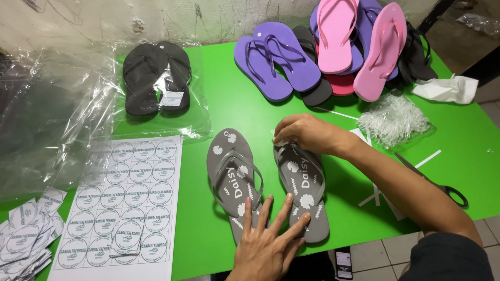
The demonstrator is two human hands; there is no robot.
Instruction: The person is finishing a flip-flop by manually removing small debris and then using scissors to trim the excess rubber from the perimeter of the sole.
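A sticker sheet (122, 203) lies flat on the green table (219, 104), left of the grey sandals: white, rectangular, with rows of round white labels ringed in dark print. A few labels near its lower edge look lifted or peeled.

At the far left edge, a pile of cut labels (26, 231) lies loose and overlapping, white with dark print.

Behind the sheet, a clear plastic bag (156, 78) holds a black pair of sandals, with a small white label (173, 99) on its front. More clear wrap (47, 119) lies crumpled to its left.

The right hand (304, 132) presses a small white sticker (281, 141) at the right sandal's toe.

A phone screen (344, 263) shows below the table edge, partly hidden.
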